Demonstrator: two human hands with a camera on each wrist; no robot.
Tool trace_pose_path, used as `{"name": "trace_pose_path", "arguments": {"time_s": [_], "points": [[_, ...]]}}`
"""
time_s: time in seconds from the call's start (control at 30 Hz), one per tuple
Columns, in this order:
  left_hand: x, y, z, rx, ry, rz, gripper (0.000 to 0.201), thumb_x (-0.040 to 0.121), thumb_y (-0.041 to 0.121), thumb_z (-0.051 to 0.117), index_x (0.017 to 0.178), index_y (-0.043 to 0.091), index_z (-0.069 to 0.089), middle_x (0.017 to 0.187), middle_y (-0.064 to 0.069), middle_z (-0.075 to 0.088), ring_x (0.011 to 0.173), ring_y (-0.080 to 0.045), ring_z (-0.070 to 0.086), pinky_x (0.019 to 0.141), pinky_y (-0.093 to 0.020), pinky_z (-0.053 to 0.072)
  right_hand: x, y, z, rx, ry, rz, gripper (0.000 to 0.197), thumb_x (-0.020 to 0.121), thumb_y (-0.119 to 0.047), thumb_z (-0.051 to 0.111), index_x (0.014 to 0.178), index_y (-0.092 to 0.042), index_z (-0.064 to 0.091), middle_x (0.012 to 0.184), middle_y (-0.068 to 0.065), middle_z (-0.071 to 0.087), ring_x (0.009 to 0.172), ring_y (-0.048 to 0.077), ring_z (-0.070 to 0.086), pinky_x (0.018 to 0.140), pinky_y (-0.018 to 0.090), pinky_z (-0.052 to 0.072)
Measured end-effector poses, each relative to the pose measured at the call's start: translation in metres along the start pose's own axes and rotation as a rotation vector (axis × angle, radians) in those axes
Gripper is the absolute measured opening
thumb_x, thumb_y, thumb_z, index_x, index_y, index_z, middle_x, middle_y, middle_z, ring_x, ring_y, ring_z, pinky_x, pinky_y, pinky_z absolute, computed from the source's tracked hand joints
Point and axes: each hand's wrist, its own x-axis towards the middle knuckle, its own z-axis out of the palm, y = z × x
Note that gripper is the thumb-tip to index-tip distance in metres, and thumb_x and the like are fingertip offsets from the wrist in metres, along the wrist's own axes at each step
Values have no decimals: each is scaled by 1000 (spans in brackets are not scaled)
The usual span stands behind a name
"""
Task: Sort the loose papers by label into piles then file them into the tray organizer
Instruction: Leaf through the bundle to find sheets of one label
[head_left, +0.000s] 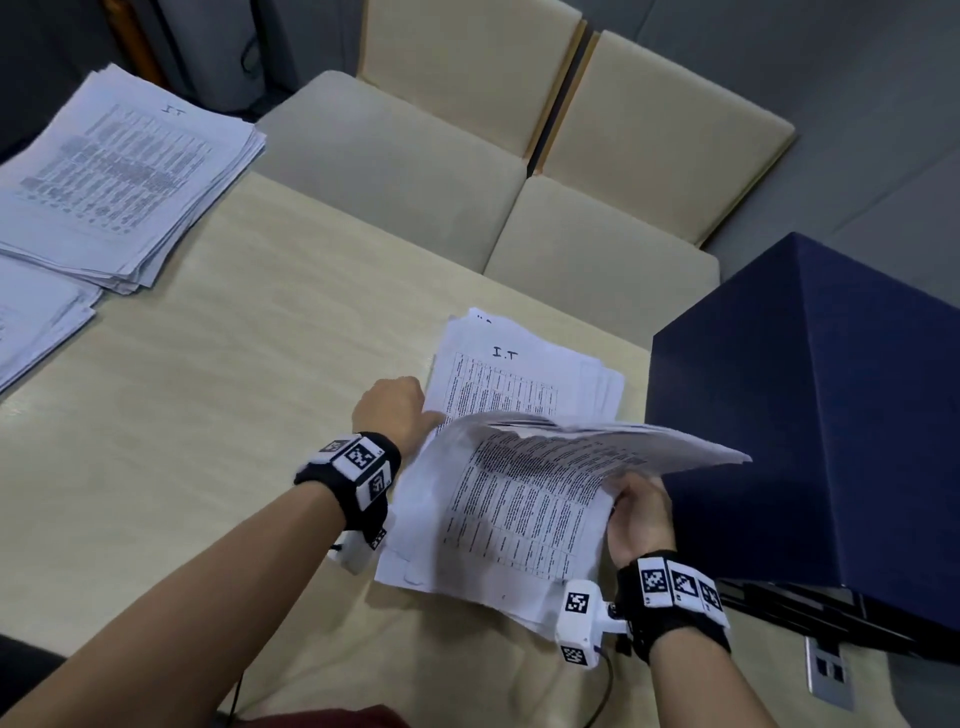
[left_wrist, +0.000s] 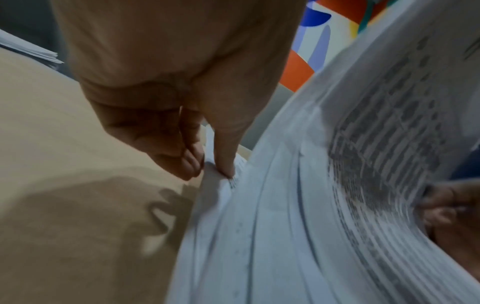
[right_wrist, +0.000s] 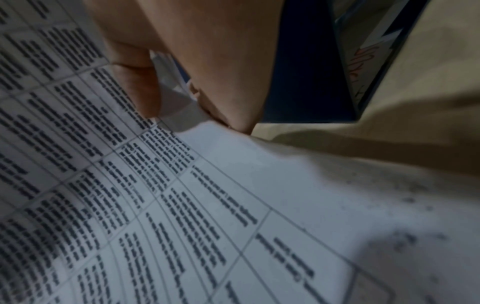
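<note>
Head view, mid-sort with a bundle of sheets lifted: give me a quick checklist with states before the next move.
1. Right hand grips the lifted bundle at its right edge: ok.
2. Left hand pinches the stack's left edge: ok.
3. Label on the exposed sheet reads I.T: ok.
4. Label on the lifted bundle's top sheet: cannot tell, hidden.
5. I.T pile on the table at far left is there to receive: ok.
6. Stack edges squared: not ok, sheets fan out.
</note>
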Motion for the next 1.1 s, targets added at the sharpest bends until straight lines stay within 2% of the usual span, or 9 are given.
{"name": "trace_pose_path", "arguments": {"time_s": [0.1, 0.23, 0.33, 0.53, 0.63, 0.73, 0.83, 0.93, 1.1], "points": [[2, 2, 3, 95, 42, 88, 26, 86, 25, 66, 67, 15, 53, 68, -5, 57, 79, -34, 64, 58, -31, 40, 4, 0, -1, -53, -6, 16, 30, 82, 20, 44, 74, -7, 54, 67, 11, 62, 69, 29, 59, 67, 38, 49], [2, 11, -12, 406, 83, 199, 32, 98, 40, 51, 94, 14, 69, 93, -10, 69, 86, -32, 66, 65, -31, 42, 4, -2, 1, -79, -9, 6, 25, 80, 20, 46, 78, -2, 58, 78, 16, 63, 74, 29, 62, 72, 39, 51], [1, 15, -25, 485, 107, 298, 39, 102, 43, 44, 91, 15, 70, 86, -9, 67, 73, -29, 58, 62, -29, 36, 5, -1, 2, -62, -14, 20, 23, 78, 18, 46, 76, -1, 58, 79, 16, 61, 74, 29, 60, 72, 38, 50], [2, 6, -31, -304, -173, 572, 39, 90, 9, 64, 55, 20, 48, 52, 8, 42, 54, -13, 40, 55, -30, 32, 7, 1, 3, -77, -70, 43, 17, 72, 14, 52, 75, -1, 61, 67, 13, 62, 68, 27, 61, 69, 34, 50], [-1, 3, -28, -523, -391, 496, 44, 80, -12, 57, 90, 25, 77, 88, 10, 75, 77, -11, 66, 75, -28, 54, 4, 0, 3, -126, -86, -18, 27, 80, 24, 47, 81, 0, 62, 63, 8, 69, 63, 22, 66, 60, 27, 54], [4, 2, -14, -284, -85, 283, 28, 86, 4, 61, 111, 12, 69, 108, -4, 72, 89, -23, 66, 84, -32, 53, 3, 2, 4, -147, -88, -72, 31, 84, 22, 46, 80, -5, 61, 61, -1, 70, 65, 17, 68, 57, 23, 54], [3, 1, -3, -19, 39, 36, 22, 88, 30, 65, 93, 9, 64, 91, -8, 68, 87, -31, 64, 73, -35, 52, 1, 1, 6, -106, -43, -69, 32, 86, 20, 49, 80, -10, 55, 55, -4, 67, 60, 15, 67, 52, 20, 52], [2, 2, 5, 154, 22, 77, 26, 92, 32, 61, 81, 9, 58, 88, -13, 68, 83, -34, 64, 64, -33, 47, -3, -3, 6, -106, -34, -50, 30, 89, 16, 50, 85, -13, 55, 69, 4, 68, 62, 14, 68, 54, 23, 52], [1, 8, -4, 465, 67, 205, 42, 105, 39, 36, 107, 11, 67, 104, -13, 68, 96, -33, 66, 72, -33, 44, 0, -2, 2, -124, -30, -12, 20, 86, 15, 51, 88, -1, 61, 77, 11, 69, 69, 25, 68, 60, 30, 54]]}}
